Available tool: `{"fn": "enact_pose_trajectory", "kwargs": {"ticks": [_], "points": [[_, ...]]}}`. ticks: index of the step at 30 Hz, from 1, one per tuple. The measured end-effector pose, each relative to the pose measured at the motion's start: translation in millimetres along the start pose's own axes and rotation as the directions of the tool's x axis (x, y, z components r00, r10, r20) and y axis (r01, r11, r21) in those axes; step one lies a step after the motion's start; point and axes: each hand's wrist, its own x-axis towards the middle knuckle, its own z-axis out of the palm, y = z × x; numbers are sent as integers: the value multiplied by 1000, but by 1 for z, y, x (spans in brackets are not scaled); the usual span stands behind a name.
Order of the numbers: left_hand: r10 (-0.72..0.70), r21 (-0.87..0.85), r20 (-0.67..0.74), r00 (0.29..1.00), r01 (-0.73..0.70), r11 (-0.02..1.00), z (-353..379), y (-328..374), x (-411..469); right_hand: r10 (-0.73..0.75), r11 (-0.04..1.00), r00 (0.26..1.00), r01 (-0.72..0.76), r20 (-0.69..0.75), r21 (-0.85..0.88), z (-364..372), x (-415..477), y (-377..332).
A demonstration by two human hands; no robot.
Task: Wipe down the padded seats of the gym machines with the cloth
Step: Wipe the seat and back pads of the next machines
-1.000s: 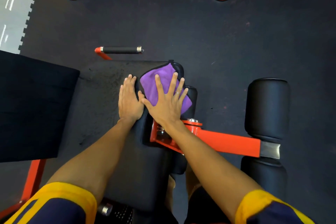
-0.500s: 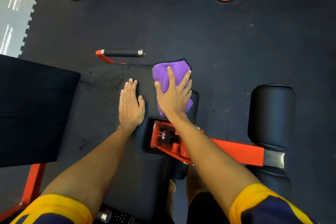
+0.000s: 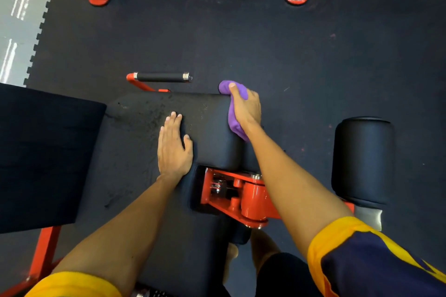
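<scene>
left grip (image 3: pixel 174 149): flat, palm down, fingers straight and together, mid-bench (image 3: pixel 135 142) | right grip (image 3: pixel 246 108): curled over bench's far right corner, clutching cloth (image 3: pixel 235 125) | forearms: bare, both stretched forward

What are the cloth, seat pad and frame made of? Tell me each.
Cloth: soft purple fabric, likely microfibre; it bunches under the right hand. Seat pad: black vinyl-like cover, smooth, faint sheen. Frame: metal, seemingly, painted glossy orange-red, with bolts.
</scene>
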Motion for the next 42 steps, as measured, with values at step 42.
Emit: {"fn": "enact_pose_trajectory", "kwargs": {"ticks": [42], "points": [[-221, 173, -40, 974, 225, 959, 5, -5, -5, -367, 269, 834, 519, 411, -812, 67, -20, -55]]}}
